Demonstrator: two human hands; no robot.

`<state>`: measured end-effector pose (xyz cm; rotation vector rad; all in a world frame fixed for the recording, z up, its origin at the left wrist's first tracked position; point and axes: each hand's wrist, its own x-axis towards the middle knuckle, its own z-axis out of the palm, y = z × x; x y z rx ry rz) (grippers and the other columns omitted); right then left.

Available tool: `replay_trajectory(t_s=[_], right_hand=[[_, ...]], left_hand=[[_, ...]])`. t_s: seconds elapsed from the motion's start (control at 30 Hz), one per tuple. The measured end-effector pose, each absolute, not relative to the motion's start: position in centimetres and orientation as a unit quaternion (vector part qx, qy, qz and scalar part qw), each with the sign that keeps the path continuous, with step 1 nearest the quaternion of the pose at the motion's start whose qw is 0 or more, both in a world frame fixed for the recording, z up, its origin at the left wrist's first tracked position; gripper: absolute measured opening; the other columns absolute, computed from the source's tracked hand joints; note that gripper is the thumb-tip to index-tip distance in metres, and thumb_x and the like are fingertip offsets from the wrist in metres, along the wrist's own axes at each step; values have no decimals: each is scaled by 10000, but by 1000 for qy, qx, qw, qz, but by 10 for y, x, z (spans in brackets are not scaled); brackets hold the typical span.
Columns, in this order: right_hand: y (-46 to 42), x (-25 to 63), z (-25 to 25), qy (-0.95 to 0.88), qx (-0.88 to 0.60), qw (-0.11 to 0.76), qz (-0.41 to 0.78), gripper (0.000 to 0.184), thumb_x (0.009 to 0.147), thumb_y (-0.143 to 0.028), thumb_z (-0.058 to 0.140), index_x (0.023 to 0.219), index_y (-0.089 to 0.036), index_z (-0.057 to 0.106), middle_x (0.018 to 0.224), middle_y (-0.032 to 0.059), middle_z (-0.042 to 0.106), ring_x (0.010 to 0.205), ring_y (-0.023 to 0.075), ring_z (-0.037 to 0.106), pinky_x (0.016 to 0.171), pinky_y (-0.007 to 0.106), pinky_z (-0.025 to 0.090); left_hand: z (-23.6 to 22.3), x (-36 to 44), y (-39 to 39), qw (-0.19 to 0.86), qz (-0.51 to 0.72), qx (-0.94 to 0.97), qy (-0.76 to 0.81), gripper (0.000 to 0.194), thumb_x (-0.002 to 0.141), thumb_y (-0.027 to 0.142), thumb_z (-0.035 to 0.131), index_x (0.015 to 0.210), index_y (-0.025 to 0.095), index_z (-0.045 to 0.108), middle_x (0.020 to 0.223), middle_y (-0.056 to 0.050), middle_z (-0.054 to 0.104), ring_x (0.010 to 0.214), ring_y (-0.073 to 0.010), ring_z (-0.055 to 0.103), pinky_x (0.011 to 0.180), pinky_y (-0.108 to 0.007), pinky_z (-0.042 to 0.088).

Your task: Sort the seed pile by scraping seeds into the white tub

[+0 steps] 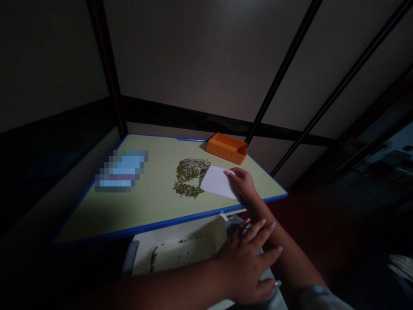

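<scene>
1 white card [217,181], pinched at its right side by the fingers of my right hand [244,184], its left edge at 1 patch of green seeds [189,170] lying on the table [142,206] left of those fingertips. 1 orange tray [224,150], on the table just beyond the same fingers. 1 left hand [243,258] of mine, nearer me, fingers spread apart; 1 white bin [180,226], left of them.

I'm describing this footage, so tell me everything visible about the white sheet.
The white sheet is plain, roughly four-sided and thin, perhaps paper or plastic. The right hand holds its right side. It is low over the table, its left edge meeting the greenish bits; I can't tell whether it touches down.
</scene>
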<state>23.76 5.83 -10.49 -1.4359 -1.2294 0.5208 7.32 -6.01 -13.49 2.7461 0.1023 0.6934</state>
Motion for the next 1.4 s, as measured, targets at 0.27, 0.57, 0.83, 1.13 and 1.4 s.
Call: replay_trajectory(t_s=[0.27, 0.57, 0.83, 1.13, 1.4], right_hand=[[56, 241, -109, -505, -581, 583, 258, 355, 651, -496, 738, 749, -164, 656, 641, -1, 612, 561, 121, 479, 526, 248, 354], [52, 247, -108, -476, -582, 602, 271, 369, 610, -489, 767, 732, -162, 648, 630, -3, 607, 542, 115, 478, 509, 243, 342], [48, 247, -107, -488, -572, 585, 304, 360, 610, -482, 767, 717, -161, 643, 569, -32, 563, 493, 96, 423, 475, 237, 289], [49, 245, -107, -514, -575, 569, 285, 357, 635, -491, 750, 721, -161, 646, 601, -27, 574, 524, 102, 443, 498, 240, 318], [49, 242, -106, -517, -576, 571, 272, 361, 648, -506, 739, 733, -165, 654, 637, -9, 610, 551, 118, 481, 523, 248, 357]], left_hand=[[-136, 74, -60, 154, 256, 954, 34, 600, 920, 509, 443, 1438, 208, 410, 1612, -153, 77, 1483, -342, 112, 1118, -579, 289], [-135, 74, -61, 162, 244, 955, 40, 618, 905, 518, 469, 1434, 204, 417, 1612, -154, 81, 1478, -352, 132, 1101, -575, 320], [-135, 75, -61, 166, 237, 956, 40, 623, 910, 523, 457, 1440, 201, 405, 1612, -161, 54, 1480, -356, 116, 1099, -583, 320], [-135, 75, -62, 161, 242, 956, 41, 620, 912, 526, 454, 1436, 199, 410, 1610, -163, 78, 1475, -359, 134, 1095, -577, 326], [-137, 76, -61, 158, 250, 954, 44, 621, 908, 526, 450, 1436, 201, 413, 1612, -160, 69, 1471, -369, 147, 1080, -578, 348]])
